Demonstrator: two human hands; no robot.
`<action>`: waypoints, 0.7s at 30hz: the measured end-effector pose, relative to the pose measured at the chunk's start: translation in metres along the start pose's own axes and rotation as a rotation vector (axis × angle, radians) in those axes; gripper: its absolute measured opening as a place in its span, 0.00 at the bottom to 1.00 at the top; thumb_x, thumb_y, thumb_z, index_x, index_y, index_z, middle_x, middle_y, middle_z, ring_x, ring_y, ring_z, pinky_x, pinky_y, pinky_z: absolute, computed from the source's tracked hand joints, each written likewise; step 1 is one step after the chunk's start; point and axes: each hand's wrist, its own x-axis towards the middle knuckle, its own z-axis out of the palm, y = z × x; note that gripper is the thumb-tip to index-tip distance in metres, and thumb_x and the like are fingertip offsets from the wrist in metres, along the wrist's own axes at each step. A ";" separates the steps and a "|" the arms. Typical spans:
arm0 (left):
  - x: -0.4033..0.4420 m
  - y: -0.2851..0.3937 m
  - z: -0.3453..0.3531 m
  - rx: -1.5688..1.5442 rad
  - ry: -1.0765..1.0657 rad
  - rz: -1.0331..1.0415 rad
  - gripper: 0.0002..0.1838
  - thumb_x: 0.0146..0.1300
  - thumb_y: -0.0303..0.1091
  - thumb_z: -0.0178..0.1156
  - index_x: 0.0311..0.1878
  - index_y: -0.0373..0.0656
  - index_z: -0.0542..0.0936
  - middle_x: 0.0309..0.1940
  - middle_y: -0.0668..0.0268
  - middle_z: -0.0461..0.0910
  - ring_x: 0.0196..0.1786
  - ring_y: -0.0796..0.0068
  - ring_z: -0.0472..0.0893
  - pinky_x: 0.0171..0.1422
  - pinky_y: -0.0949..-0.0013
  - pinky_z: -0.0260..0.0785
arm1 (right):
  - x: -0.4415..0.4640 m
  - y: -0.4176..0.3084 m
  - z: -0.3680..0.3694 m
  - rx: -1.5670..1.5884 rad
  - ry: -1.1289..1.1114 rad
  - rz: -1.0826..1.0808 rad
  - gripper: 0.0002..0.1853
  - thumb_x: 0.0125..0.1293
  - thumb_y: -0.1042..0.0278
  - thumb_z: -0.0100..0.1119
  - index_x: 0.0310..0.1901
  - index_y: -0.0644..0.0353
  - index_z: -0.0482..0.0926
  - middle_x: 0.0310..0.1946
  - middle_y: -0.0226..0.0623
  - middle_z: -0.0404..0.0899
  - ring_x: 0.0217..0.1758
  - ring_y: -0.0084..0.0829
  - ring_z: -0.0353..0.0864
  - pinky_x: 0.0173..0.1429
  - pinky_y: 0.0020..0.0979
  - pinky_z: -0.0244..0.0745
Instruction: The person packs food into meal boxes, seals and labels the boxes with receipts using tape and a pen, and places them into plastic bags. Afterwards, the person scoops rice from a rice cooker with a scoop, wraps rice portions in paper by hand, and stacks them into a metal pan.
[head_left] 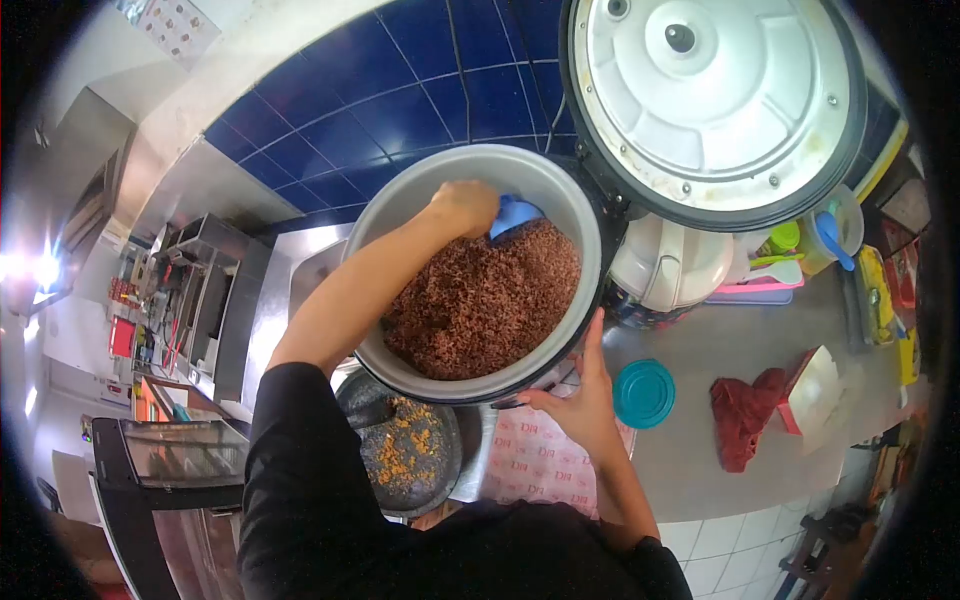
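Observation:
Reddish-brown cooked rice [480,310] lies in the grey inner pot [375,225] of a large cooker, heaped toward the right side. My left hand [466,207] is inside the pot near its back wall, closed around a blue scoop [513,215]. The scoop's lower part touches the rice, and its handle is mostly hidden by my fingers. Outside the pot, at its lower right, my right hand [583,402] rests against the cooker's side with thumb and a finger spread apart. The cooker's round lid [720,100] stands raised at the back right.
A dark pan [385,470] with orange-yellow bits sits below the pot, beside printed paper [540,460]. On the steel counter [690,400] are a teal lid [644,393], a red cloth [740,415], a white cooker [668,265] and a tub [835,225] with utensils.

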 end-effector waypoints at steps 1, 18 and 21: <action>0.004 0.006 -0.004 0.053 -0.038 0.096 0.12 0.60 0.30 0.64 0.46 0.41 0.88 0.51 0.55 0.87 0.52 0.54 0.88 0.54 0.54 0.81 | 0.000 0.000 -0.001 0.021 -0.002 0.024 0.78 0.39 0.59 0.88 0.81 0.65 0.32 0.80 0.63 0.44 0.82 0.52 0.47 0.82 0.44 0.52; -0.119 0.052 -0.003 0.205 0.229 0.594 0.12 0.64 0.33 0.59 0.46 0.36 0.81 0.25 0.56 0.86 0.31 0.56 0.89 0.34 0.55 0.81 | 0.002 -0.009 0.000 -0.138 0.062 -0.096 0.78 0.40 0.67 0.88 0.81 0.60 0.31 0.73 0.56 0.65 0.70 0.45 0.74 0.72 0.41 0.72; -0.153 0.040 0.001 0.266 0.232 0.602 0.15 0.65 0.34 0.57 0.51 0.35 0.79 0.25 0.57 0.85 0.29 0.59 0.88 0.31 0.58 0.79 | 0.002 -0.008 0.000 -0.126 0.066 -0.088 0.78 0.40 0.67 0.88 0.82 0.59 0.31 0.75 0.56 0.62 0.72 0.45 0.72 0.74 0.43 0.70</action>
